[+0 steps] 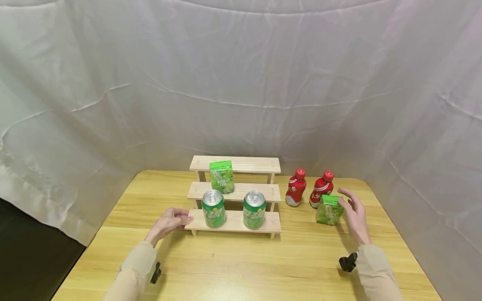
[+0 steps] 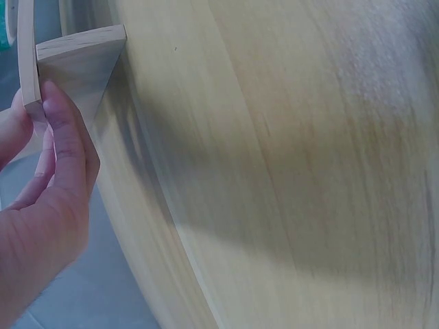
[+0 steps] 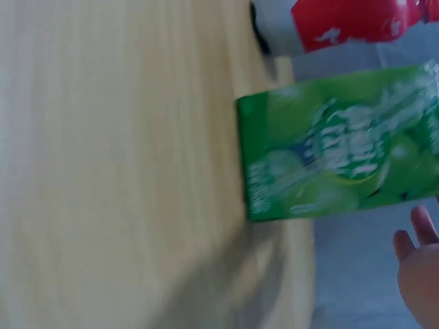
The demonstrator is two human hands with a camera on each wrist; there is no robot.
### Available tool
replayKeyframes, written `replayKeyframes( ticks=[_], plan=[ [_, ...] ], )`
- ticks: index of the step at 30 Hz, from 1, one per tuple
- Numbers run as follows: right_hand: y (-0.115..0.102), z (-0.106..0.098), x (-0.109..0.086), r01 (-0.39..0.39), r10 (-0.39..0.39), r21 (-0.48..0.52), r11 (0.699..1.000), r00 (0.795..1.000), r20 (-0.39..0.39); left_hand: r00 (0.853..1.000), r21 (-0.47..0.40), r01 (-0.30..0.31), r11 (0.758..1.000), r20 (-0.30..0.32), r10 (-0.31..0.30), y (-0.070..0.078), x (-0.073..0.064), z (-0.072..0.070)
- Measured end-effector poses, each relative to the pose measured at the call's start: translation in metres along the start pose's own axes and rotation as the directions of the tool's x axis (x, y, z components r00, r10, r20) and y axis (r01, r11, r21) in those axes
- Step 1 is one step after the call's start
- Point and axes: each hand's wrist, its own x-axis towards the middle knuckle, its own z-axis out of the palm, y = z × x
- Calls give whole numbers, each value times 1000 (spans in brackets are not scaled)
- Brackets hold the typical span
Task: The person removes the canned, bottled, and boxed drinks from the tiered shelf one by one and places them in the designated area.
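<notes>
My left hand [image 1: 171, 223] pinches the left end of the lowest board of a three-step wooden rack [image 1: 235, 225]. In the left wrist view, thumb and fingers lie on either side of that board's end [image 2: 29, 68]. My right hand [image 1: 355, 213] is at the right side of a green juice box [image 1: 329, 211], fingers spread and reaching past its top. The right wrist view shows the box [image 3: 336, 147] upright, with fingertips [image 3: 423, 226] beside it; whether they touch is unclear. Another green juice box [image 1: 221, 177] stands on the middle step.
Two green soda cans, a left one [image 1: 213, 209] and a right one [image 1: 254, 210], stand on the lowest step. Two red bottles, one nearer the rack [image 1: 296, 188] and one behind the juice box [image 1: 321, 189], stand on the wooden table [image 1: 241, 267]. Grey curtains [image 1: 241, 83] surround the table.
</notes>
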Motion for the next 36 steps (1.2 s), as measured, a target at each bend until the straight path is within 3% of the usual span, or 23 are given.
replayKeyframes(
  ticks=[5, 9, 13, 18, 22, 31, 36],
  plan=[
    [-21, 4, 5, -28, 26, -34, 999, 998, -52, 1000, 9, -6, 1000, 9, 6, -1, 1, 1],
    [-43, 12, 13, -5, 3, -18, 1000, 996, -86, 1000, 11, -5, 1000, 12, 5, -2, 1, 2],
    [-68, 25, 18, 18, -18, -10, 1000, 997, -72, 1000, 13, -7, 1000, 10, 7, -2, 0, 2],
    [-97, 43, 21, 0, 1, -15, 1000, 1000, 27, 1000, 20, -4, 1000, 4, 4, -2, 0, 2],
    [-117, 57, 25, 8, -7, -7, 1000, 990, 140, 1000, 17, 0, 1000, 2, -1, -2, 0, 2],
    [-158, 93, 40, 30, -52, 72, 997, 942, 332, 1000, 20, -3, 1000, 10, 3, -2, 0, 2],
    [-177, 114, 47, 60, -84, 70, 996, 900, 427, 1000, 24, 12, 1000, 0, -12, -2, 1, 2]
  ],
)
